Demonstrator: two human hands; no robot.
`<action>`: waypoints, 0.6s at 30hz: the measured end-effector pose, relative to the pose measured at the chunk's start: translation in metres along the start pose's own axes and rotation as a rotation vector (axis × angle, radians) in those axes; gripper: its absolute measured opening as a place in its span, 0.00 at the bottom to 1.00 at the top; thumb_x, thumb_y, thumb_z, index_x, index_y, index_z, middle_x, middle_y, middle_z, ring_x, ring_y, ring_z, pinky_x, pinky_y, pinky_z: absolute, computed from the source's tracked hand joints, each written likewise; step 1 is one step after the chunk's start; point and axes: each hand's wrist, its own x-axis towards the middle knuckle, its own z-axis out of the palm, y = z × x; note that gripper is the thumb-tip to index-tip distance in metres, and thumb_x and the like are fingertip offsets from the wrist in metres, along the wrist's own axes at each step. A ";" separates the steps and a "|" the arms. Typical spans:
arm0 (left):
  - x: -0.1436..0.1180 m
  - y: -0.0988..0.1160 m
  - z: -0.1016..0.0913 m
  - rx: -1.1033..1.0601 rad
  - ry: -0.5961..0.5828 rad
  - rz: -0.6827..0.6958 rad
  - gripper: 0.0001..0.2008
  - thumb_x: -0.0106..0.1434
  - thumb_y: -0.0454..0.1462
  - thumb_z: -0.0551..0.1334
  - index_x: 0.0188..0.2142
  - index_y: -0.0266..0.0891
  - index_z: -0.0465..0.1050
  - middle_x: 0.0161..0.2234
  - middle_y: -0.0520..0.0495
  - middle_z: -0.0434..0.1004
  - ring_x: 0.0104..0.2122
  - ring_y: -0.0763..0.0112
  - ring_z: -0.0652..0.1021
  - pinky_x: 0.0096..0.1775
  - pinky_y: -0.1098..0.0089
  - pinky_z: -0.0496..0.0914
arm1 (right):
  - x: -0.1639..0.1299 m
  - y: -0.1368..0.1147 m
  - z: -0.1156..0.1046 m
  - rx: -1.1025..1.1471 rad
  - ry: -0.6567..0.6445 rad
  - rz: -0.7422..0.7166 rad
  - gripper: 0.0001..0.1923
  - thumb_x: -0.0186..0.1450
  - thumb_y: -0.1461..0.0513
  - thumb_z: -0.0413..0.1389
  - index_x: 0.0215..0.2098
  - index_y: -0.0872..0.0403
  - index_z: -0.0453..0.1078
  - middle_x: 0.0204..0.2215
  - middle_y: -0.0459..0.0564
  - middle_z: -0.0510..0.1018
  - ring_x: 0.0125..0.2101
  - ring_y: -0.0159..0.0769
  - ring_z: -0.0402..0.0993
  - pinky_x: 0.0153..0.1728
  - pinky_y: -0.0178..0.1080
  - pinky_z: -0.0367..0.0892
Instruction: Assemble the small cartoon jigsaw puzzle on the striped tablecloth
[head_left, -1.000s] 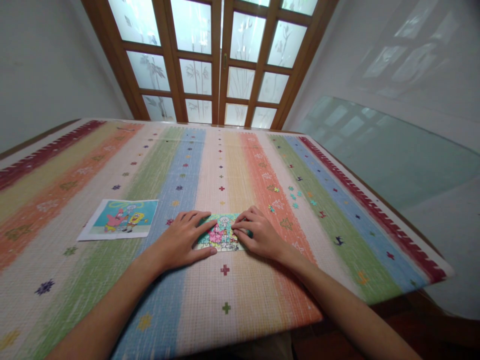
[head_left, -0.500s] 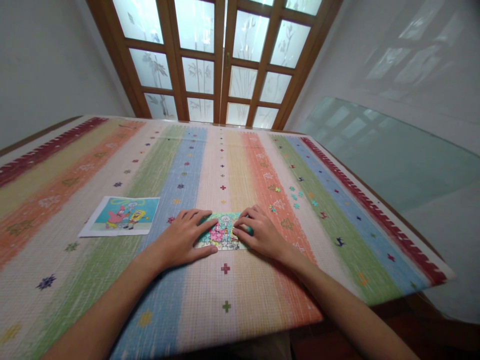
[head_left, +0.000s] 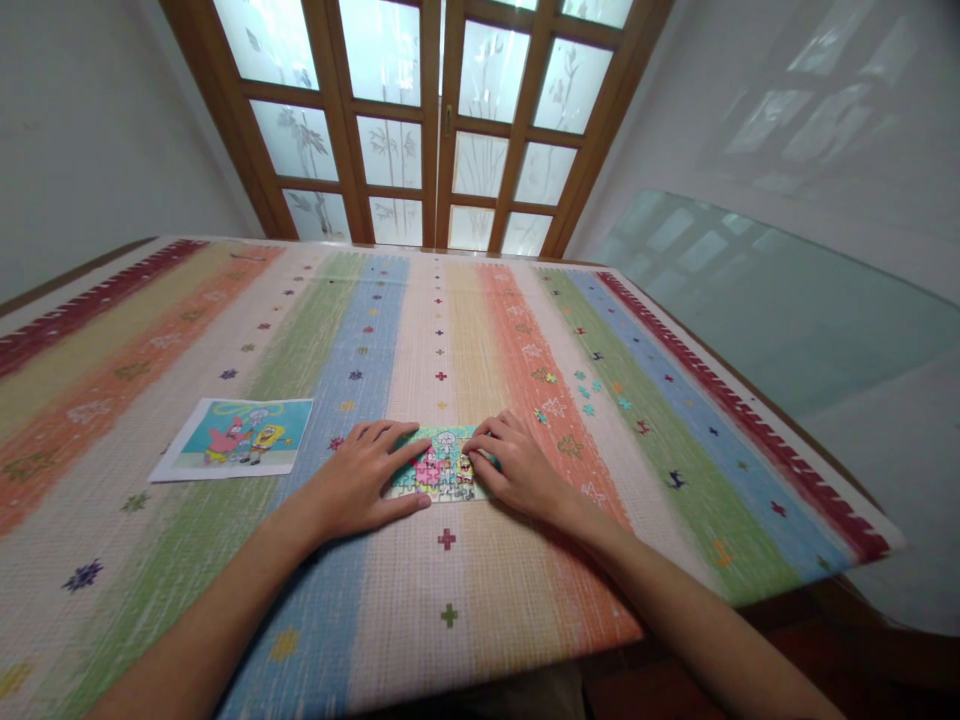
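A small jigsaw puzzle (head_left: 445,465) with a teal background and cartoon figures lies flat on the striped tablecloth, largely assembled. My left hand (head_left: 375,470) rests open over its left side, with thumb and forefinger spread along the lower and upper left of the picture. On the puzzle's right side, my right hand (head_left: 514,460) has its fingers bent and drawn together, the tips on a puzzle piece (head_left: 466,466) near the yellow figure. The fingers partly hide that piece, and both hands cover the puzzle's side edges.
A printed reference picture (head_left: 236,438) of the cartoon figures lies to the left. Several loose teal puzzle pieces (head_left: 589,410) are scattered to the right, with another multicoloured piece (head_left: 540,416) nearer my right hand. Wood-framed glass doors (head_left: 436,130) stand beyond the table.
A teal-green spot seen between my right fingers earlier is now out of sight. The right fingers have shifted slightly on the puzzle; my left hand keeps its pose. The view has moved a little.
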 end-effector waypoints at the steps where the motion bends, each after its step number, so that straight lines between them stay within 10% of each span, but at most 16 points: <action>1: 0.000 -0.001 0.000 0.000 0.003 0.002 0.28 0.70 0.56 0.58 0.62 0.45 0.67 0.60 0.39 0.70 0.55 0.49 0.71 0.56 0.48 0.66 | 0.000 0.001 0.000 0.006 -0.002 -0.010 0.12 0.71 0.66 0.52 0.40 0.54 0.78 0.38 0.55 0.78 0.43 0.45 0.68 0.46 0.48 0.63; 18: -0.001 -0.002 0.002 -0.005 0.012 0.005 0.28 0.70 0.56 0.58 0.62 0.45 0.67 0.60 0.40 0.70 0.55 0.50 0.71 0.56 0.49 0.67 | -0.001 0.005 0.005 0.020 0.031 -0.120 0.12 0.66 0.69 0.52 0.35 0.53 0.77 0.36 0.53 0.75 0.40 0.42 0.65 0.43 0.44 0.62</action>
